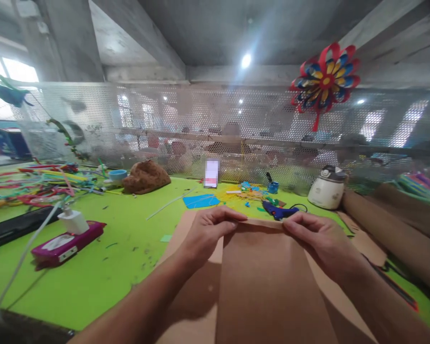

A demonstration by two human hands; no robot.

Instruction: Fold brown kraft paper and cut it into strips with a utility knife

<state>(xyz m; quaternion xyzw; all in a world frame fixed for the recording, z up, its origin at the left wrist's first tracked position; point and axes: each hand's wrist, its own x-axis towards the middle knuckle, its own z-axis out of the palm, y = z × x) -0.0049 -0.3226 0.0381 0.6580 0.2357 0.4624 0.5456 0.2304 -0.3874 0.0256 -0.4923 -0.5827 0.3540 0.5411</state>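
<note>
A brown sheet of paper or thin card stands up towards me, its top edge folded over into a narrow strip. My left hand pinches the left end of that folded edge between thumb and fingers. At the other end my right hand pinches it in the same way. Under the sheet lies a wider, lighter brown sheet on the green table. Just beyond the fold rests a blue glue gun, close to my right fingers but not held.
Beyond my hands are blue paper, scattered scraps and a phone. A purple power strip, a cable and coloured strips lie left. On the right stand a white flask and a brown roll. A perforated screen closes the back.
</note>
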